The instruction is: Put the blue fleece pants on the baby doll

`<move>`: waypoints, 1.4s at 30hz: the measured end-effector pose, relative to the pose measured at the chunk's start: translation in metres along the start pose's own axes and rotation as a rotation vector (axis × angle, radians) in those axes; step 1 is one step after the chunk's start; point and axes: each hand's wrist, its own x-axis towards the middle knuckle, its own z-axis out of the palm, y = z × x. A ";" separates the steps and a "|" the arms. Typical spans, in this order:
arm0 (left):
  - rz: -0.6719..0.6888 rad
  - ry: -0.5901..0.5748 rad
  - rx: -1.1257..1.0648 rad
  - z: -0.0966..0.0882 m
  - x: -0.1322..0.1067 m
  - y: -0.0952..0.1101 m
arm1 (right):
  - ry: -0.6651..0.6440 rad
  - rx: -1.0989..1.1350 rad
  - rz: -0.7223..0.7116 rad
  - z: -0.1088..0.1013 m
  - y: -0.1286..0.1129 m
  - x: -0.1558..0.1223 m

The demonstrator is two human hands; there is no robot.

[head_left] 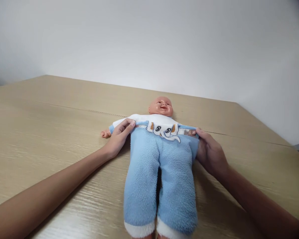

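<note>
A baby doll (161, 107) lies on its back on the wooden table (52, 132), head away from me. It wears a white top with an elephant print and light blue fleece trousers (161, 172) with white cuffs. My left hand (118, 137) pinches the trousers' waistband at the doll's left-hand side, fingers closed on the fabric. My right hand (210, 151) grips the waistband on the other side, fingers curled around the edge. The doll's small hand (105, 133) sticks out beside my left hand.
The light wooden table runs to a plain white wall (149, 43) behind. A seam line crosses the tabletop just behind the doll. The table's right edge (264, 126) slants away at the far right.
</note>
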 end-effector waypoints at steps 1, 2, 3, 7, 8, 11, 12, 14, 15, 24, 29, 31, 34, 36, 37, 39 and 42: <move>0.034 0.006 0.052 0.000 0.001 0.002 | -0.035 0.000 -0.010 0.002 -0.008 0.005; 0.069 0.013 0.104 0.000 0.001 0.003 | -0.066 -0.006 -0.022 0.005 -0.016 0.011; 0.102 0.019 0.148 0.000 0.002 0.005 | -0.091 -0.032 -0.031 0.009 -0.023 0.017; 0.182 0.033 0.228 -0.001 0.003 0.004 | -0.118 -0.368 -0.045 0.027 -0.047 0.041; 0.187 0.039 0.232 -0.001 0.003 0.003 | -0.104 -0.503 -0.093 0.033 -0.050 0.046; 0.199 0.060 0.247 -0.001 0.001 -0.002 | -0.106 -0.877 -0.321 0.058 -0.056 0.061; 0.214 0.059 0.251 -0.001 0.000 -0.003 | -0.146 -0.962 -0.388 0.068 -0.056 0.067; 0.258 0.052 0.268 -0.001 -0.001 -0.004 | -0.307 -1.098 -0.460 0.093 -0.055 0.079; 0.278 0.046 0.279 -0.002 -0.002 -0.004 | -0.407 -1.172 -0.470 0.106 -0.053 0.086; 0.300 0.051 0.292 0.000 -0.007 0.001 | -1.160 -1.392 -0.536 0.198 -0.005 0.132; 0.360 0.051 0.316 -0.001 -0.010 0.006 | -1.086 -1.363 -0.612 0.193 -0.008 0.129; 0.439 0.037 0.362 -0.002 -0.012 0.007 | -0.972 -1.291 -0.628 0.182 -0.013 0.128; 0.582 0.024 0.452 -0.003 -0.016 0.006 | -0.784 -1.055 -0.591 0.163 -0.023 0.126; 0.694 0.058 0.548 -0.004 -0.018 0.002 | -0.766 -0.924 -0.511 0.150 -0.029 0.126; 0.755 0.089 0.602 -0.005 -0.019 0.000 | -0.776 -0.886 -0.472 0.144 -0.032 0.126; 0.877 0.154 0.673 -0.006 -0.020 -0.005 | -0.798 -0.869 -0.436 0.136 -0.035 0.126; 0.932 0.156 0.619 -0.007 -0.021 -0.011 | -0.794 -0.889 -0.445 0.132 -0.035 0.122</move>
